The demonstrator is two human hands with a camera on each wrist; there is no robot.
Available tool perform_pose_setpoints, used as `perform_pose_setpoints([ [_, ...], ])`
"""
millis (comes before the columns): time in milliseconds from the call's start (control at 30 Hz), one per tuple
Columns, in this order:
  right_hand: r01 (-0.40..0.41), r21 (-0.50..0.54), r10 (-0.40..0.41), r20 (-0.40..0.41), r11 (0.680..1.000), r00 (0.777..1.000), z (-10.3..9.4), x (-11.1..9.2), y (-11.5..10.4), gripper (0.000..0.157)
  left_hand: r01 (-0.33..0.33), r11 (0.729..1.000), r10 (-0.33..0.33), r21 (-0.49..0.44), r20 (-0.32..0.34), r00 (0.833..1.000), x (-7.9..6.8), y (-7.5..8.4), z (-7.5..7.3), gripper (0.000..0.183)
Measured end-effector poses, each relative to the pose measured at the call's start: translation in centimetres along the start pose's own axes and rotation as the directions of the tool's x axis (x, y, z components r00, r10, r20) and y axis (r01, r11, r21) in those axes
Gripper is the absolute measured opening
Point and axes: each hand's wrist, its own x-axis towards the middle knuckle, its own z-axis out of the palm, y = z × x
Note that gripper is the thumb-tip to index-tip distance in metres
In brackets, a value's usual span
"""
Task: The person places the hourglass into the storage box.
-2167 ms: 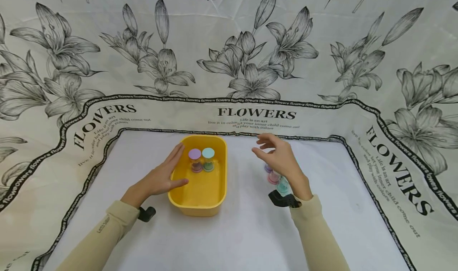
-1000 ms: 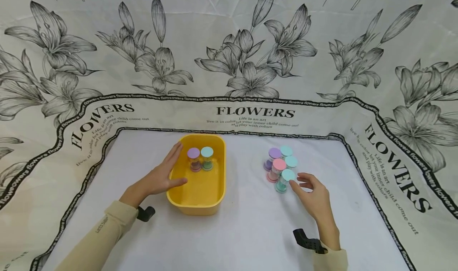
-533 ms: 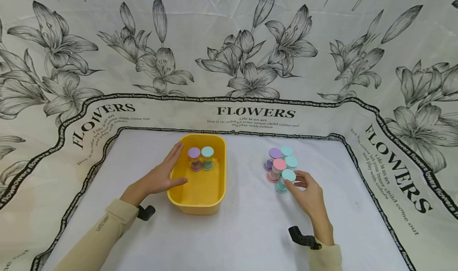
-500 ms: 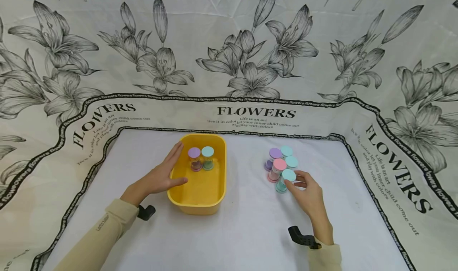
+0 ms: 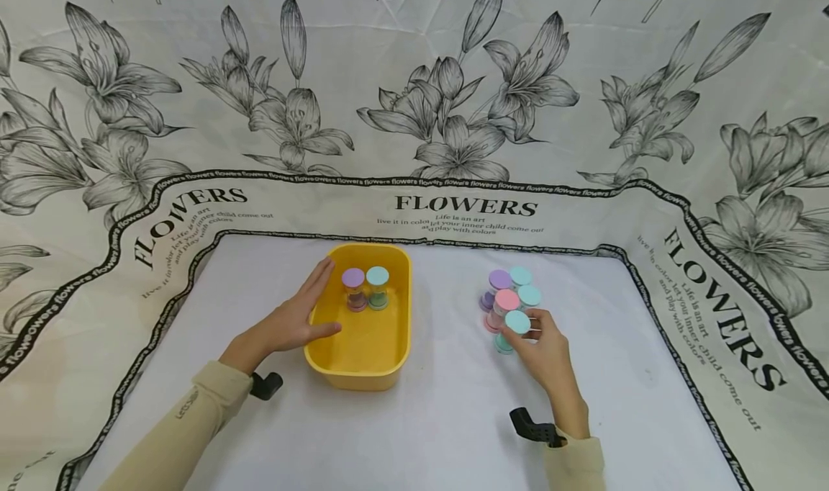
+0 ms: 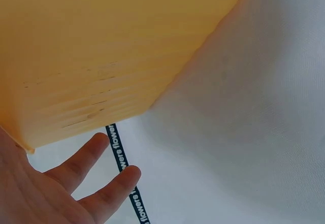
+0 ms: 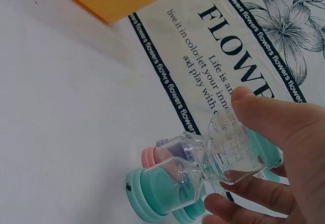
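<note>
Currently, the right hand (image 5: pixel 544 343) is clamped on a teal-capped hourglass (image 5: pixel 517 322), pinching it at the upper end with thumb on one side and fingers on the other. That piece is at the near end of a cluster on the table (image 5: pixel 447 419), to the right of a yellow plastic bin (image 5: pixel 363 381). Per the right wrist view, teal sand fills part of its lower bulb, and the upper bulb is clear. Whether its base touches the table cannot be determined.

Just beyond it stand a pink-capped hourglass (image 5: pixel 506 301), a purple-capped hourglass (image 5: pixel 499 280) and two further teal-topped hourglasses (image 5: pixel 521 276), the last two along the right side and partly hidden. Spacing is close; contact between pieces cannot be confirmed.

The left hand (image 5: pixel 288 325) is at the left rim of the bin, fingers straight, thumb well apart from them and extended over the rim. In the left wrist view, two spread fingers show past the outer wall.

Inside the bin, toward the far end, a lilac-topped hourglass (image 5: pixel 353 278) and a mint-topped hourglass (image 5: pixel 378 277) stand upright side by side, lilac on the left.

Behind the table rises a white lily-print fabric (image 5: pixel 388 59) lettered "FLOWERS".
</note>
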Motion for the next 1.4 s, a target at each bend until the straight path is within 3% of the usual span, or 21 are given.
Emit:
perform_pose_setpoints([
  [433,0.04,-0.016,-0.039,0.04,0.999,0.998,-0.6,-0.3,-0.7,0.059,-0.01,1.0,0.01,-0.009,-0.009,1.0,-0.1,0.1,0.1,0.11],
  [633,0.136,-0.004,-0.135,0.094,0.991,0.986,-1.1,-0.3,-2.5,0.056,-0.013,1.0,0.013,-0.018,-0.02,1.0,-0.3,0.2,0.1,0.108],
  [900,0.288,0.062,-0.295,0.189,0.956,0.937,-1.9,0.5,-6.8,0.051,-0.03,0.999,0.029,-0.017,-0.04,0.999,-0.1,0.2,0.1,0.106],
  [1133,0.322,0.167,-0.357,0.272,0.932,0.894,-1.8,1.4,-10.3,0.047,-0.012,1.0,0.012,-0.002,-0.04,0.999,-0.1,0.1,0.2,0.107],
  [1400,0.439,0.219,-0.488,0.296,0.871,0.821,-1.2,2.5,-14.9,0.043,-0.003,1.0,0.003,-0.011,-0.037,0.999,-0.1,0.0,0.2,0.107],
])
